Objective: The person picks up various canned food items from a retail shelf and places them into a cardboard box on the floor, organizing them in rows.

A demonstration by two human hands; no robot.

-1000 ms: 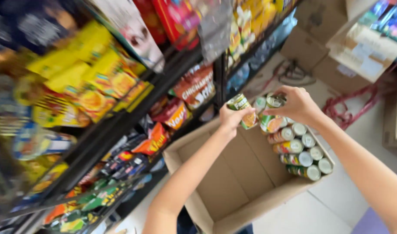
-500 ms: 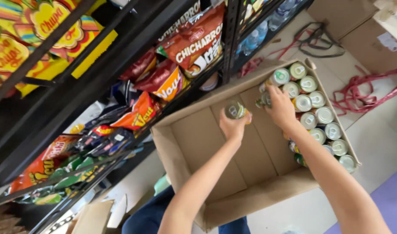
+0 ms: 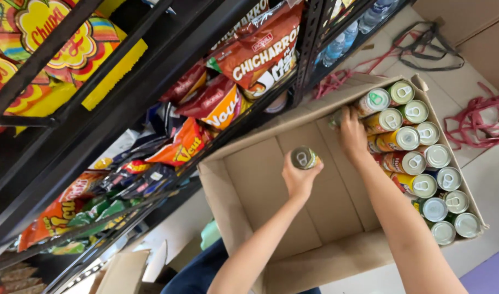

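Both hands in the cardboard box, one can each.

Left hand (image 3: 299, 177) is clamped round a small can (image 3: 304, 158), top facing the camera, held above the box's bare half. Right hand (image 3: 351, 133) is closed on a second can (image 3: 336, 117) at the far wall of the cardboard box (image 3: 249, 179); that can is mostly hidden by the fingers, just beside the can rows. Rows of upright cans (image 3: 423, 163) with silver lids fill the box's right side. Box sits on the floor (image 3: 494, 163), hard against a black shelf rack (image 3: 151, 98) full of snack bags (image 3: 257, 54). Pink strapping (image 3: 472, 122) lies on the floor past the box.
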